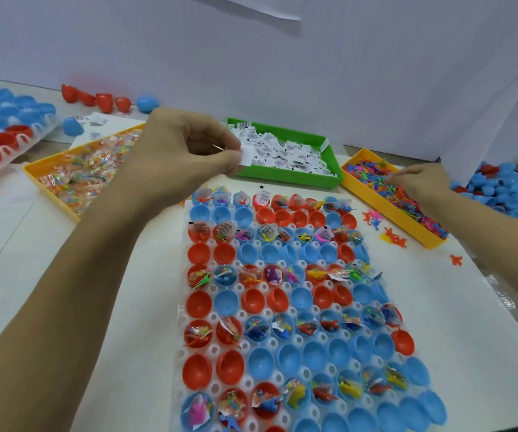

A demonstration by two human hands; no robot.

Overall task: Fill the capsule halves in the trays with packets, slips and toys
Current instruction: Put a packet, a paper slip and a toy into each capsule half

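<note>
The left hand (189, 145) is pinching a small white paper slip (247, 157) above the far row of red and blue plastic capsule halves (262, 199). The right hand (419, 179) is digging in the yellow tray of little toys (407, 226); its grip is hidden.

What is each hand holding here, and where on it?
Left hand pinches a white paper slip by its near edge. Right hand reaches into the toy tray; hold unclear.

A tray of capsule halves (285, 307) is lying centrally on the worktop (457, 307). Behind it a slip bin (285, 177) is sitting, with a packet bin (49, 169) to its left and a toy bin (407, 219) to its right.
</note>
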